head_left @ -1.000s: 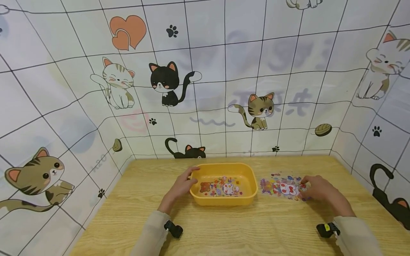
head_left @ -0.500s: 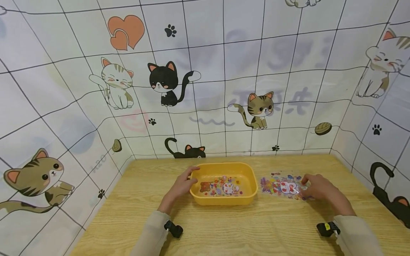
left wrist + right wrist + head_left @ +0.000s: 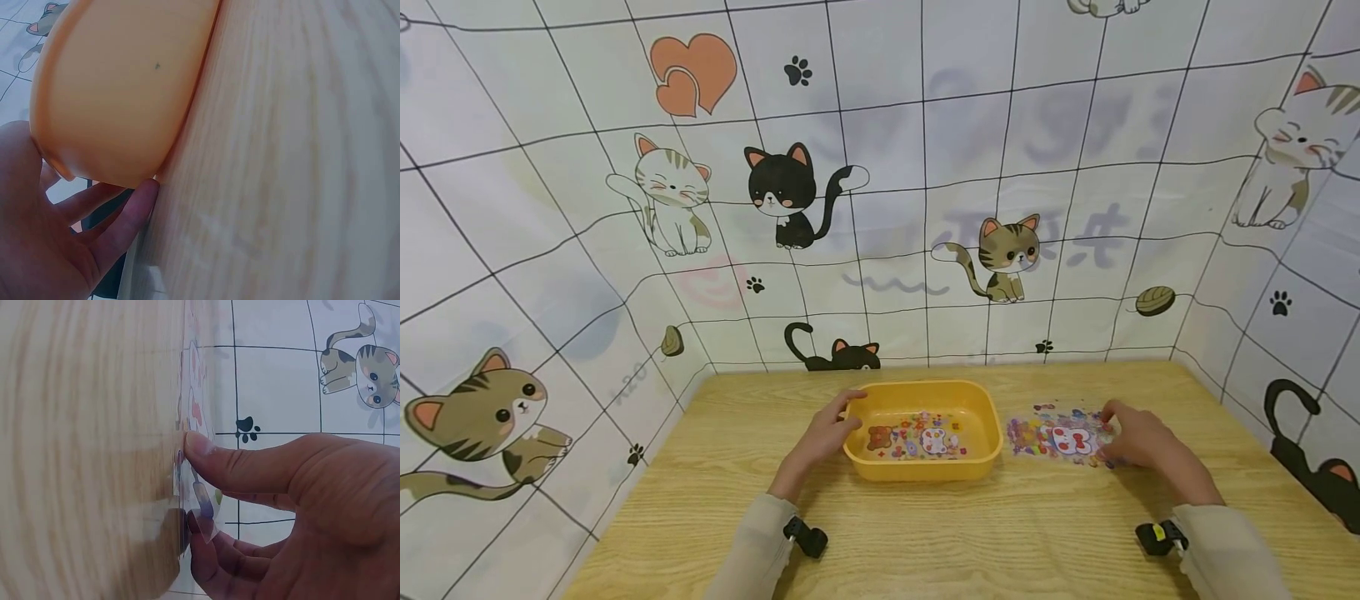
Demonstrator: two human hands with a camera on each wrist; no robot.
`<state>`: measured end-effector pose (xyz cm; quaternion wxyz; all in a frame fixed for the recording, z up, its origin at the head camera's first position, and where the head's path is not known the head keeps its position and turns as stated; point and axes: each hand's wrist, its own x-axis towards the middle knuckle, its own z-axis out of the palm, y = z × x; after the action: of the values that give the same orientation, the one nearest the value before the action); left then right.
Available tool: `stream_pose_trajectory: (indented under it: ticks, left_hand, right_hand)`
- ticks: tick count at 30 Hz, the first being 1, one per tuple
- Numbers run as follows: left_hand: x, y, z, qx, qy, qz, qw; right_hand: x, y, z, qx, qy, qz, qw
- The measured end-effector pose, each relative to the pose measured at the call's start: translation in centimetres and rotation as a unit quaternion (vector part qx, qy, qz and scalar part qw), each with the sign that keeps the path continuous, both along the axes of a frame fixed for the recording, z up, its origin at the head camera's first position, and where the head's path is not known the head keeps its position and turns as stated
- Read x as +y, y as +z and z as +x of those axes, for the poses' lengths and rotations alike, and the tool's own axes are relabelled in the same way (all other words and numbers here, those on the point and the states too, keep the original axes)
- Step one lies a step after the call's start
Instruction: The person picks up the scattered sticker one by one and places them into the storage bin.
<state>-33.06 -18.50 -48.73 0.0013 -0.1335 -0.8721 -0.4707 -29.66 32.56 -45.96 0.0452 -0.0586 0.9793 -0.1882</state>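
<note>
A yellow plastic basin (image 3: 917,472) stands on the table, holding a clear sheet with colourful stickers (image 3: 934,442), a bear and a white face among them. My left hand (image 3: 827,429) grips the basin's left end; in the left wrist view its fingers (image 3: 134,209) reach the lower edge of the wall. To the basin's right lies a second clear sticker sheet (image 3: 1071,440) with a white face and red bow. My right hand (image 3: 1142,437) pinches this sheet's right edge. Close up, the right wrist view shows the thumb (image 3: 234,465) on the sheet, with a corner standing up from the table.
The wood-grain table (image 3: 925,542) meets a back wall (image 3: 887,250) covered with a cat-print grid sheet, which also covers both sides. Bare wood lies before the basin. A small black camera is strapped at each wrist.
My right hand has shifted slightly left, and the sticker sheet it pinches has moved a little with it. The left hand and the basin stay in place.
</note>
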Motion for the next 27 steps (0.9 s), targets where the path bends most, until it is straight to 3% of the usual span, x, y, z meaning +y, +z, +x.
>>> stream_pose_trajectory:
  ticks: [12, 27]
  left_hand:
    - [0.01, 0.06, 0.1, -0.009, 0.007, 0.001, 0.9999]
    - [0.09, 0.17, 0.16, -0.001, 0.007, 0.0, 1.0]
  right_hand:
    - [0.16, -0.28, 0.22, -0.063, -0.024, -0.095, 0.9932]
    - [0.29, -0.27, 0.52, -0.051, -0.013, -0.12, 0.9914]
